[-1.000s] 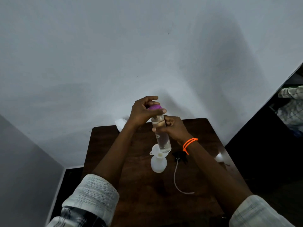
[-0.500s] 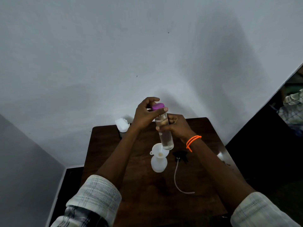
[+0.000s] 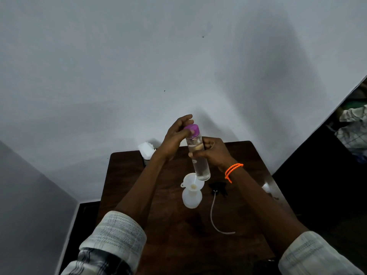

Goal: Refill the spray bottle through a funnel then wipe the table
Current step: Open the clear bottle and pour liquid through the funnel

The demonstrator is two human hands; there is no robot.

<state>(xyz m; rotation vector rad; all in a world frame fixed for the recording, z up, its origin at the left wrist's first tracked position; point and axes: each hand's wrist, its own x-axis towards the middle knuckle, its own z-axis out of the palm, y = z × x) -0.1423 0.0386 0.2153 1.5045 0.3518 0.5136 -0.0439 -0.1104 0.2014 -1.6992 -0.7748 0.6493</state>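
A clear water bottle (image 3: 201, 161) with a purple cap (image 3: 191, 130) is held upright above the table. My right hand (image 3: 213, 152) grips its body. My left hand (image 3: 176, 136) has its fingers around the cap. Below the bottle, a white funnel (image 3: 192, 182) sits in the neck of the white spray bottle (image 3: 191, 198), which stands on the dark wooden table (image 3: 139, 175). The black spray head (image 3: 218, 188) with its thin dip tube (image 3: 213, 215) lies on the table right of the spray bottle.
A white box-like object (image 3: 146, 149) rests at the table's back left corner against the wall. A small white thing (image 3: 266, 188) lies at the right edge. Walls close in behind and at left; a dark gap opens at right.
Both hands have lifted the bottle slightly higher and more upright over the funnel. My left hand has shifted its fingers around the purple cap.
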